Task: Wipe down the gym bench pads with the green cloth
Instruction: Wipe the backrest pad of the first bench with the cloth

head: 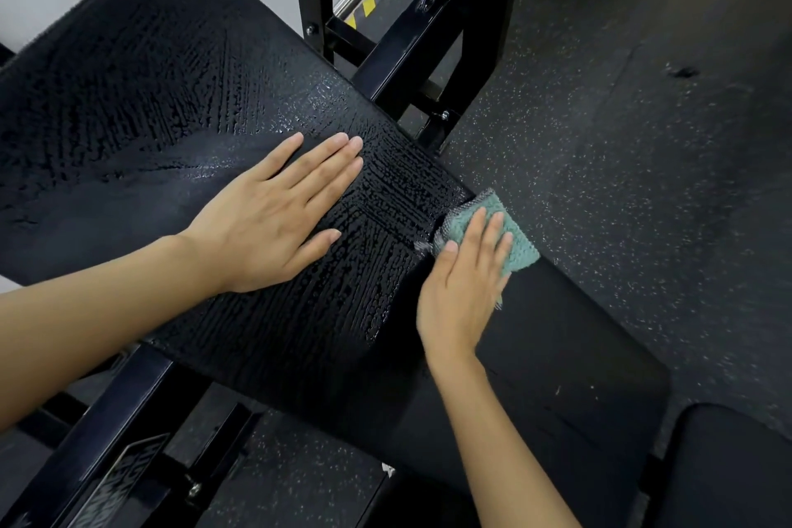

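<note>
Wet back pad [171, 90] under flat left hand [274, 219]; right hand [463, 292] fingers [493, 231] spread, pressing green cloth [514, 244].

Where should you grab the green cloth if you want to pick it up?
Best guess: grab the far corner of the green cloth, the part poking out past the right hand fingertips. It lies flat on the lower pad near its far edge, so pinching from above, on the floor side, looks easiest. The left hand rests flat on the wet pad.
</note>
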Demonstrator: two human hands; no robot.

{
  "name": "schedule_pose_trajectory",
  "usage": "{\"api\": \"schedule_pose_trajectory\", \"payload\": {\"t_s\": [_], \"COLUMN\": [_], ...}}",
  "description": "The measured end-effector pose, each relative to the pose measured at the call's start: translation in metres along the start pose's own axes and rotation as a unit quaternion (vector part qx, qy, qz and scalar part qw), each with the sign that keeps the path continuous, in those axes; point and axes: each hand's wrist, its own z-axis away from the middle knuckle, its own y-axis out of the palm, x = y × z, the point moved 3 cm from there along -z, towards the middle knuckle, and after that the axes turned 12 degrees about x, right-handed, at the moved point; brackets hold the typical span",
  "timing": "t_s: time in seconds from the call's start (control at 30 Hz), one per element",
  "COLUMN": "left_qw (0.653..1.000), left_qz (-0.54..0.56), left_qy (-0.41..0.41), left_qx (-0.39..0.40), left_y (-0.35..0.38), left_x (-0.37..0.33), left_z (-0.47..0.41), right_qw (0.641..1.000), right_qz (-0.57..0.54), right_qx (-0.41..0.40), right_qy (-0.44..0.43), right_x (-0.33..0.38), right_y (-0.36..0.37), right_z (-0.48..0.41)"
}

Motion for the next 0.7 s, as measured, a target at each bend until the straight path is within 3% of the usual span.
{"api": "schedule_pose_trajectory", "payload": {"t_s": [0.2,0.3,0.57,0.7], "left_qw": [1.000,1.000,1.000,1.000], "left_qz": [0.000,0.000,-0.002,0.001], "left_qy": [-0.004,-0.007,-0.019,-0.022], "left_qx": [-0.001,-0.003,0.001,-0.004], "left_y": [0.001,0.001,0.001,0.004], "left_x": [-0.002,-0.002,-0.003,-0.004], "left_z": [-0.003,-0.003,-0.002,-0.003], "right_qw": [0.990,0.980,0.991,0.997], "right_qz": [0.028,0.052,0.084,0.040], "right_qx": [0.027,0.044,0.018,-0.002], "right_qy": [-0.138,-0.186,-0.099,-0.059], "right_x": [0.070,0.069,-0.030,-0.051], "right_y": [0.016,0.014,-0.006,-0.007], "right_z": [-0.011,-0.013,0.006,0.012]}}
